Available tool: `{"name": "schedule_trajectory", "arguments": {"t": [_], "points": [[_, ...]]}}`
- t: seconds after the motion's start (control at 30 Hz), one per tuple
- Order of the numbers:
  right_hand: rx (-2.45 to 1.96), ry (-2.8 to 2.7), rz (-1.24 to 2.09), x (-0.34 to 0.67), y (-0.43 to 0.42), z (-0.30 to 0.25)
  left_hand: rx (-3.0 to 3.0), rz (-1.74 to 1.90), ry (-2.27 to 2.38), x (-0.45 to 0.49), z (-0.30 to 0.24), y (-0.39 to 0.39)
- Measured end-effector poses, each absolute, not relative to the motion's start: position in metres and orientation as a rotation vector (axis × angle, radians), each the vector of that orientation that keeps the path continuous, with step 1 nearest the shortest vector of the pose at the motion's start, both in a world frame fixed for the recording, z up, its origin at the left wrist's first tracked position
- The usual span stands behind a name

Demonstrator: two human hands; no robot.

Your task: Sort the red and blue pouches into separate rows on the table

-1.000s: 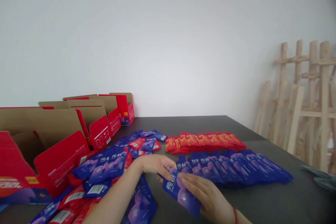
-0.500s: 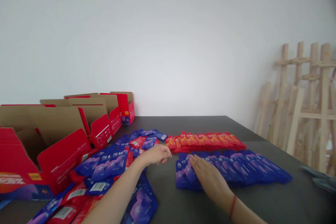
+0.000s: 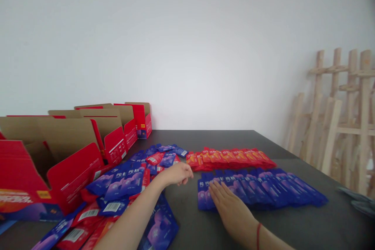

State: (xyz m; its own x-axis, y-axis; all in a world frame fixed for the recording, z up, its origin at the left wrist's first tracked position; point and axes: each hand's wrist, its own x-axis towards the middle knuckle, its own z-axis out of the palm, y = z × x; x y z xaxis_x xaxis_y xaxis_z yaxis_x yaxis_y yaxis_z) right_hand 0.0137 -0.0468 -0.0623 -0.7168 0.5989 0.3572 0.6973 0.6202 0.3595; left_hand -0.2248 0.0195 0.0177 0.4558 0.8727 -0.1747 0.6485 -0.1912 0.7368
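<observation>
My right hand lies flat, fingers stretched out, on the left part of a row of overlapping blue pouches. It presses on them without gripping. My left hand is held over the dark table, its fingers curled in and no pouch showing in them. Just beyond it begins a row of overlapping red pouches, parallel to the blue one. Beneath and beside my left forearm spreads a loose, mixed pile of blue pouches and red pouches, some with their barcodes up.
Several open red cardboard boxes stand in a line along the left. The dark tabletop shows between pile and rows. A grey, thin object lies at the right edge. Wooden easels lean against the white wall.
My right hand has slid slightly left and down over the blue pouches, baring more of the ones beyond its fingertips. My left hand has hardly moved. The view has shifted a little.
</observation>
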Motion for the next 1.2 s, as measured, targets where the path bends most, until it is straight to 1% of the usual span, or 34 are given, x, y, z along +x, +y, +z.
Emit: {"name": "schedule_trajectory", "arguments": {"t": [0.1,0.27,0.53,0.6,0.8,0.9,1.03,1.13,1.2], "points": [[-1.047,-2.684,-0.648,0.010,-0.051,-0.062,1.929,0.362,1.273,-0.225,0.017,0.019],[-1.161,-2.721,-0.468,0.008,-0.056,-0.059,1.922,0.386,1.272,-0.227,0.019,0.020],[-1.288,-2.839,0.097,0.010,-0.072,-0.019,1.877,0.516,1.281,-0.230,0.030,0.020],[-1.214,-2.818,0.169,0.001,-0.079,-0.015,1.861,0.549,1.285,-0.230,0.033,0.019],[-0.708,-2.772,0.437,-0.056,-0.100,-0.015,1.837,0.595,1.284,-0.228,0.034,0.018],[-0.558,-2.758,0.419,-0.087,-0.104,-0.019,1.838,0.591,1.274,-0.228,0.033,0.018],[-0.510,-2.778,0.248,-0.112,-0.100,-0.034,1.833,0.580,1.261,-0.228,0.032,0.019],[-0.529,-2.773,0.161,-0.114,-0.096,-0.045,1.824,0.567,1.244,-0.227,0.030,0.020],[-0.495,-2.763,0.166,-0.105,-0.094,-0.048,1.817,0.557,1.231,-0.227,0.027,0.022]]}}
